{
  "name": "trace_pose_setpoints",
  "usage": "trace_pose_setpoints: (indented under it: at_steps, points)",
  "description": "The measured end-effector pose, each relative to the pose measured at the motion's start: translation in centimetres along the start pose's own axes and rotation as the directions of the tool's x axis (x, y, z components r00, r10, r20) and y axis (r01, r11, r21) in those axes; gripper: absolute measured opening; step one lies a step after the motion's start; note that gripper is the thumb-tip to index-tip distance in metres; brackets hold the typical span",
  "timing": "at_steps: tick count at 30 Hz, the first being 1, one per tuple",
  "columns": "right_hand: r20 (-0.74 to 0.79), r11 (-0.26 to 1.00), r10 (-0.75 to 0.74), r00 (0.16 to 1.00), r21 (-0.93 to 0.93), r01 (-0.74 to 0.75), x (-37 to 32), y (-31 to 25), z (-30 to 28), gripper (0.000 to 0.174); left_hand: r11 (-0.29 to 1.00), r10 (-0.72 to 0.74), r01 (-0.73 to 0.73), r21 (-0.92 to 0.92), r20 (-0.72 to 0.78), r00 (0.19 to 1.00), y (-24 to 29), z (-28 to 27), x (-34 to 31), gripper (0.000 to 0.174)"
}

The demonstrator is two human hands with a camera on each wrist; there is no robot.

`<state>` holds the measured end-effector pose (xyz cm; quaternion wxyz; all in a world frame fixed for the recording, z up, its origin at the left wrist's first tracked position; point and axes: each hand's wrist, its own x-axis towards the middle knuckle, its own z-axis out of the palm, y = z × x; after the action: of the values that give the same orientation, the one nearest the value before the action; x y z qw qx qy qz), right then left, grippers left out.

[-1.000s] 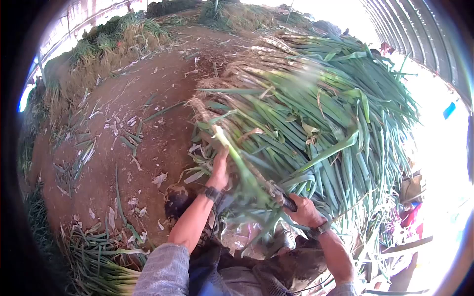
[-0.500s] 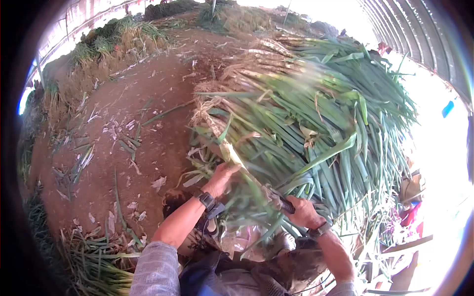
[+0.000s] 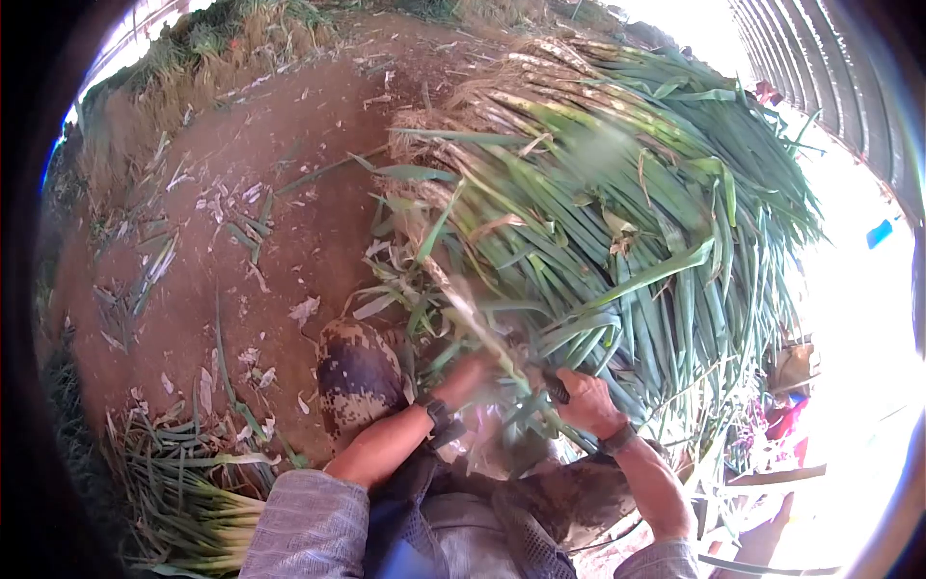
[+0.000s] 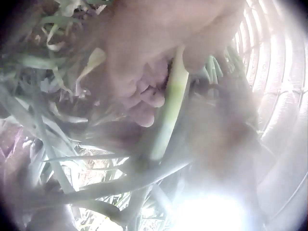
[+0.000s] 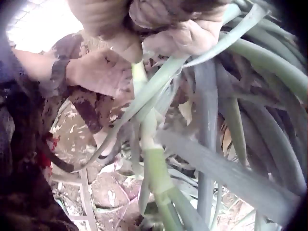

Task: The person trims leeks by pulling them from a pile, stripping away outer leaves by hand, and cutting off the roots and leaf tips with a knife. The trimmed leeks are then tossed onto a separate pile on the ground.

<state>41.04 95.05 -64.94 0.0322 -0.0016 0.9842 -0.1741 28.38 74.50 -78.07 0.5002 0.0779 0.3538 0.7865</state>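
Note:
A long green onion [image 3: 473,317] slants from the pile toward my lap, its pale stem toward the upper left. My left hand [image 3: 467,380], blurred in the head view, holds it low on the stalk; in the left wrist view its fingers curl beside the pale green stem [image 4: 175,98]. My right hand [image 3: 590,401] grips a dark-handled tool [image 3: 557,389] just to the right of the onion. The tool's working end is hidden among leaves. In the right wrist view, the right thumb lies against the top of a peeled stalk [image 5: 139,74], with loose leaves hanging around it.
A large pile of green onions [image 3: 637,222] lies ahead and to the right, roots toward the left. Trimmed scraps [image 3: 246,227] litter the brown ground [image 3: 289,164]. More onions [image 3: 212,516] lie at the lower left. My camouflage-covered knee [image 3: 359,372] is beside my left hand.
My left hand has moved down along the onion toward my right hand. The onion's root end has come lower, and the head view has tipped downward. My right hand keeps its grip on the dark-handled tool.

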Motion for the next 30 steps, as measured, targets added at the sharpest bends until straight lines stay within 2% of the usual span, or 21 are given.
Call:
trace_pose_setpoints:
  at_steps: [4, 7, 9, 12, 16, 18, 19, 20, 21, 22, 24, 26, 30]
  points:
    - [-0.035, 0.999, -0.010, 0.999, -0.051, 0.009, -0.3, 0.0, -0.2, 0.033, 0.995, -0.003, -0.005, -0.096, -0.085, 0.996, -0.4, 0.1, 0.0, 0.035]
    - [0.039, 0.998, -0.014, 0.999, -0.059, 0.016, -0.5, -0.6, -0.3, 0.032, 0.989, 0.010, -0.012, -0.146, -0.014, 1.000, -0.2, 0.7, -0.2, 0.031]
    - [-0.042, 0.999, -0.006, 0.999, -0.033, 0.005, -0.1, -1.3, -0.2, 0.030, 1.000, -0.003, 0.001, -0.013, -0.115, 0.993, 1.1, 2.0, -0.8, 0.031]
    - [-0.047, 0.999, 0.020, 0.999, -0.041, -0.022, 1.2, -1.6, -0.2, 0.029, 0.995, -0.022, 0.006, -0.100, -0.163, 0.986, 0.2, 1.6, -0.2, 0.031]
    - [-0.040, 0.997, -0.039, 0.998, -0.066, 0.037, 3.1, -2.4, -0.5, 0.027, 0.991, 0.070, -0.077, -0.113, -0.068, 0.995, -0.2, 1.4, -0.2, 0.034]
    - [-0.002, 0.995, -0.009, 1.000, -0.095, 0.009, 3.9, -2.4, -0.3, 0.026, 0.995, 0.073, -0.080, -0.052, -0.126, 0.989, -0.1, 1.6, -0.3, 0.037]
    - [0.014, 0.986, -0.116, 0.993, -0.122, 0.117, 4.0, -3.1, -0.7, 0.028, 0.995, 0.074, -0.082, -0.051, -0.128, 0.989, -0.6, 0.9, -0.3, 0.037]
    - [0.013, 0.985, -0.119, 0.993, -0.126, 0.120, 4.0, -3.8, -1.0, 0.028, 0.973, 0.188, -0.173, 0.152, -0.091, 0.978, -1.3, 0.2, 0.2, 0.038]
    - [-0.001, 0.994, -0.039, 0.999, -0.101, 0.039, 3.9, -4.4, -1.4, 0.028, 0.902, 0.292, -0.264, 0.341, -0.033, 0.956, -2.0, -0.4, 0.8, 0.038]
    - [-0.013, 0.996, 0.043, 0.999, -0.075, -0.044, 3.9, -4.7, -1.6, 0.028, 0.903, 0.298, -0.270, 0.334, -0.032, 0.954, -1.9, -0.1, 0.9, 0.038]
    - [-0.022, 0.993, 0.028, 0.999, -0.116, -0.030, 3.9, -4.3, -1.7, 0.028, 0.993, 0.094, -0.080, 0.083, -0.189, 0.977, -1.6, 0.3, 0.9, 0.039]
    - [0.025, 0.989, -0.094, 0.995, -0.111, 0.097, 3.5, -4.3, -1.7, 0.028, 0.991, 0.105, -0.084, 0.107, -0.201, 0.974, -1.3, 0.6, 0.7, 0.040]
    - [-0.003, 0.990, 0.017, 1.000, -0.143, -0.017, 3.3, -4.4, -2.2, 0.028, 0.991, 0.111, -0.087, 0.101, -0.265, 0.958, -0.9, 1.3, 0.6, 0.041]
